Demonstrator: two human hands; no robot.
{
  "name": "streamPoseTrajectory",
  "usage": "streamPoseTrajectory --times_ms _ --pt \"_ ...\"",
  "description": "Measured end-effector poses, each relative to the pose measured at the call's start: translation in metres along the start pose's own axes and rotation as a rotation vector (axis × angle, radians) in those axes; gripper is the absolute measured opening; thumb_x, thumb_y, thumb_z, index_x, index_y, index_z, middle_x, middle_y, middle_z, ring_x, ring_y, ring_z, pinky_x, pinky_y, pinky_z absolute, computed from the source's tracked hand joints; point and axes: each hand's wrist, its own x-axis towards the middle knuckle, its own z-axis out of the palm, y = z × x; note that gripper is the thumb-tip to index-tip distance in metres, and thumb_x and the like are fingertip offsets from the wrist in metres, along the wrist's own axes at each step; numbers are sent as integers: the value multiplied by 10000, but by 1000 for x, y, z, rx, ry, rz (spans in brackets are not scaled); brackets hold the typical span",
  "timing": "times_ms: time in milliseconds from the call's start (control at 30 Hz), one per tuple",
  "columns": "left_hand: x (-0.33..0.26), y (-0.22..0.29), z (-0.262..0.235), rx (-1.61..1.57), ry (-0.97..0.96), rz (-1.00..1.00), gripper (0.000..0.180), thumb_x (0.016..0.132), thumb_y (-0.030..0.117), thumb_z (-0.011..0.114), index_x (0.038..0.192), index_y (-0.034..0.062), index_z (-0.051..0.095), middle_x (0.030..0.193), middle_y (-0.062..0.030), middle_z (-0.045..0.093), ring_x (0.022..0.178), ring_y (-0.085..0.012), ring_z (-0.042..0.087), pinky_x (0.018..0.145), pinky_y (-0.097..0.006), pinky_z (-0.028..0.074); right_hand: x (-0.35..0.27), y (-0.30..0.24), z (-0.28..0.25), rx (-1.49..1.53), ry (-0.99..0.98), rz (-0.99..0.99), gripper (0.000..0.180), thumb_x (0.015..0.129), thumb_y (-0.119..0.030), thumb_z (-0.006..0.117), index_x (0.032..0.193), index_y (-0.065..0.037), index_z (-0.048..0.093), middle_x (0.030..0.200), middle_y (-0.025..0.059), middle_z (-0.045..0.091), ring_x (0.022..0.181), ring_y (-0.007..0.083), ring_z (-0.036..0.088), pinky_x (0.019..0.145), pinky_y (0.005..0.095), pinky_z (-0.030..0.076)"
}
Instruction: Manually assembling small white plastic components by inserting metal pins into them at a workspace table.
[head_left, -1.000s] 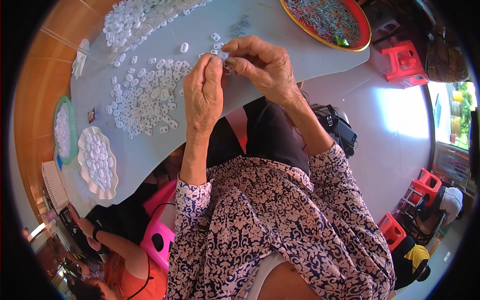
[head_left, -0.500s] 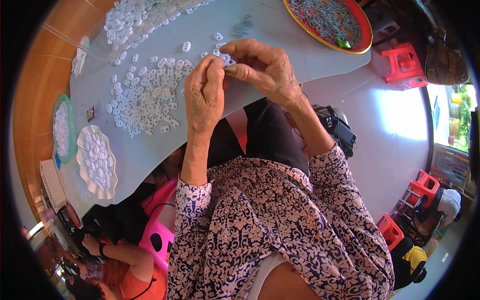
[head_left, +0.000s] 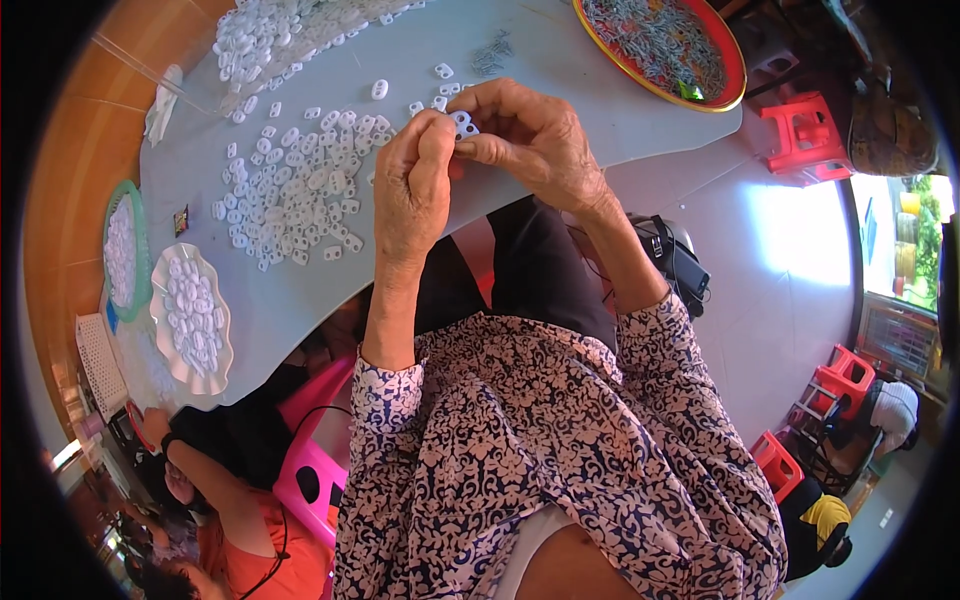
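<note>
Over the table's near edge, both hands meet fingertip to fingertip. Between them is a small white plastic piece with holes [head_left: 463, 125], partly covered by the fingers. My left hand [head_left: 413, 178] pinches its left side, fingers curled. My right hand [head_left: 540, 140] grips it from the right, between thumb and bent fingers. Just beyond the fingertips lie a few loose white pieces, one of them a two-holed piece [head_left: 444, 71]. A wide spread of similar white pieces [head_left: 300, 185] covers the tabletop left of my left hand.
A red round tray [head_left: 738, 75] of small grey metal parts stands far right, beside a small pile of them [head_left: 492, 52]. At left are a scalloped dish [head_left: 224, 350] and a green basket [head_left: 146, 250] of white pieces. Another person [head_left: 235, 530] sits lower left; red stools [head_left: 808, 130] stand right.
The piece between my fingers has turned slightly and shows its holes more plainly. My hands keep nearly the same place. The other person's arm at lower left has reached toward the table.
</note>
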Motion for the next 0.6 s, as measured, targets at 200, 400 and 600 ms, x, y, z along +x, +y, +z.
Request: streamPoseTrajectory --times_ms 200,400,600 --pt "0 0 1 3 4 -7 287 907 229 472 779 -26 505 596 -36 422 572 -103 357 510 -289 337 1 3 1 -11 2 -23 298 847 -77 651 1110 25 558 901 59 623 798 113 629 720 233 514" --pt "1 -3 1 -18 0 22 285 909 220 473 772 -29 490 592 -38 397 571 -106 338 504 -295 326 1 3 2 -38 59 -45 264 833 -119 680 1038 17 584 813 46 644 733 82 620 649 207 498" --pt "0 -1 -1 -34 -6 26 288 908 224 477 765 -26 486 592 -30 386 572 -104 331 503 -293 321 0 -1 2 -71 32 -2 291 836 -104 670 1088 13 582 905 16 619 805 59 583 728 209 499"
